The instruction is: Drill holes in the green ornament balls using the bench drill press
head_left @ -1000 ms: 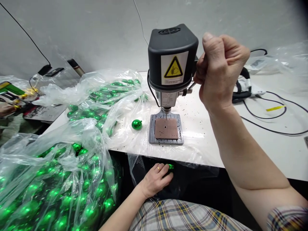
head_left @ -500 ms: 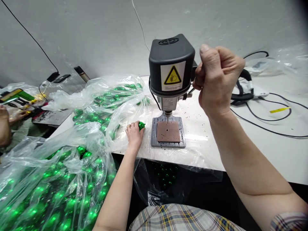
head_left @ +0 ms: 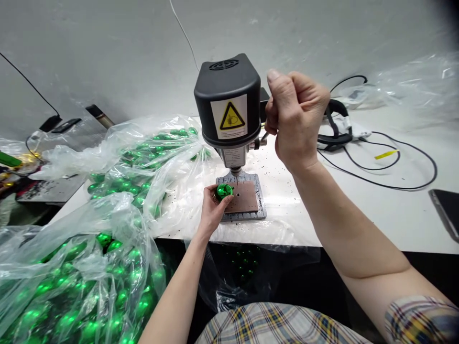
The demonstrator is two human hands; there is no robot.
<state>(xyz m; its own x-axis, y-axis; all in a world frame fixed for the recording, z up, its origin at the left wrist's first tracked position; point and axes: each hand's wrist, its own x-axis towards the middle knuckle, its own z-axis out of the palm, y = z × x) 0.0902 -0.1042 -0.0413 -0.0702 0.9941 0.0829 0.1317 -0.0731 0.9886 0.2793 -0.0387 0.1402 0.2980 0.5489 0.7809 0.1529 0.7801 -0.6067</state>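
Note:
My left hand (head_left: 211, 212) is closed around a shiny green bauble (head_left: 224, 191), held over the left part of a brown board (head_left: 248, 203). The board has a small dark hole and lies on the grey metal base (head_left: 263, 212) of a small black drill press (head_left: 229, 102). A thin drill bit (head_left: 236, 180) points down just right of the bauble, apart from it. My right hand (head_left: 301, 117) is wrapped in a fist round the feed handle (head_left: 264, 138) at the press's right side; most of the handle is hidden by the fingers.
Clear plastic bags of green baubles (head_left: 118, 282) lie at the left, with another bag (head_left: 154, 148) behind. A black headset (head_left: 335, 126) with looping cables sits at the right, near a dark flat device (head_left: 446, 212). Dark shavings dot the white table (head_left: 287, 210).
My left hand has carried the green bauble rightward from the bare table onto the press, near the bit. My right hand keeps its grip. The whole view has shifted, with things appearing farther left.

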